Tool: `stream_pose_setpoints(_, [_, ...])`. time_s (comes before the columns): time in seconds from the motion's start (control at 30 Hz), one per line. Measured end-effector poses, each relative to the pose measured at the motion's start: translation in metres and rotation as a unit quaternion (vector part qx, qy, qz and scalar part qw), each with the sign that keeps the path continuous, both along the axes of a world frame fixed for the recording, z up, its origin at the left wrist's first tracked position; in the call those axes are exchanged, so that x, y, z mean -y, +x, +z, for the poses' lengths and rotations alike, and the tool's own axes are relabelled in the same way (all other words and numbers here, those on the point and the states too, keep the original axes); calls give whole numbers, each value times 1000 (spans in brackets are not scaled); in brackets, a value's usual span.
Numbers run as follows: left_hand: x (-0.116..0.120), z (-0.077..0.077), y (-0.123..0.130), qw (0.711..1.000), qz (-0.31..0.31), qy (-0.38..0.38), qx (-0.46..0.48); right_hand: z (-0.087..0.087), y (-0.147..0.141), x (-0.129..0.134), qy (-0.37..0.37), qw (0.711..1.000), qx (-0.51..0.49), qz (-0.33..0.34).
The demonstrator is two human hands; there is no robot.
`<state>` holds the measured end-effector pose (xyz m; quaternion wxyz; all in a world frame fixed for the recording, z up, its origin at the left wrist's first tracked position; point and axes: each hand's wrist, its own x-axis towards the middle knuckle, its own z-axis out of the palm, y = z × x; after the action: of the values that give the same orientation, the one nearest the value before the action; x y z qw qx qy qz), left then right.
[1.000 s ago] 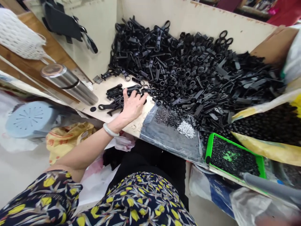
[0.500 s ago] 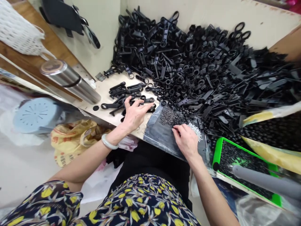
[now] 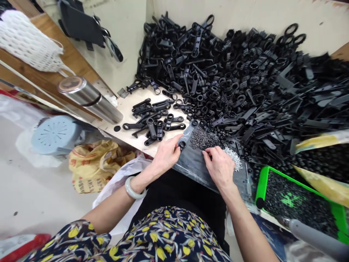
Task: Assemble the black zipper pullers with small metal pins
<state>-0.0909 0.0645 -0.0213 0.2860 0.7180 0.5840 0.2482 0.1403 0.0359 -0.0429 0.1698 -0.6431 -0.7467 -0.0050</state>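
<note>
My left hand [image 3: 167, 152] is closed at the fingertips on a black ring-ended plastic part [image 3: 182, 145], at the left edge of the dark work mat [image 3: 191, 160]. My right hand [image 3: 220, 165] rests over the mat with thumb and fingers curled together; whatever is between them is hidden. Just beyond its fingertips lies a heap of small dark pieces [image 3: 200, 138]. Silver screws or pins [image 3: 233, 158] are piled against its right side. Left of the mat, several black lever-like parts with ring ends [image 3: 151, 127] are spread on the pale table.
A large mound of black plastic parts [image 3: 218, 72] fills the table's back. At right are a green tray [image 3: 263, 185] of small black pieces, a grey cylindrical tool [image 3: 313, 233] and a thin screwdriver-like tool [image 3: 248, 182]. A steel flask [image 3: 92, 100] stands at left.
My left hand has left the scattered lever-like parts and moved right and down onto the mat, holding a ring-ended part. My right hand stays beside the small pieces. The view has shifted slightly.
</note>
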Motion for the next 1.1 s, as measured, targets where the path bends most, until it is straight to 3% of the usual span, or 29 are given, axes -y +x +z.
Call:
stream_pose_setpoints(0.2, [5, -12, 2, 1000, 18, 1, 20, 2, 2, 8, -2, 1000, 7, 21])
stream_pose_setpoints(0.4, [7, -13, 1, 999, 30, -4, 42, 4, 1, 21, -12, 1000, -2, 29])
stream_pose_setpoints(0.53, [16, -4, 0, 996, 36, -21, 85, 17, -10, 19, -43, 988, -138, 51])
stream_pose_setpoints(0.67, [29, 9, 1, 988, -24, -69, 139, 27, -19, 6, -56, 947, -281, 144])
stream_pose_setpoints(0.87, [41, 10, 5, 968, -70, -152, 187, 23, -9, -4, -44, 923, -197, 328])
stream_pose_setpoints(1.1, [48, 3, 4, 941, -106, -236, 219, 17, 0, 6, -88, 918, -124, 366])
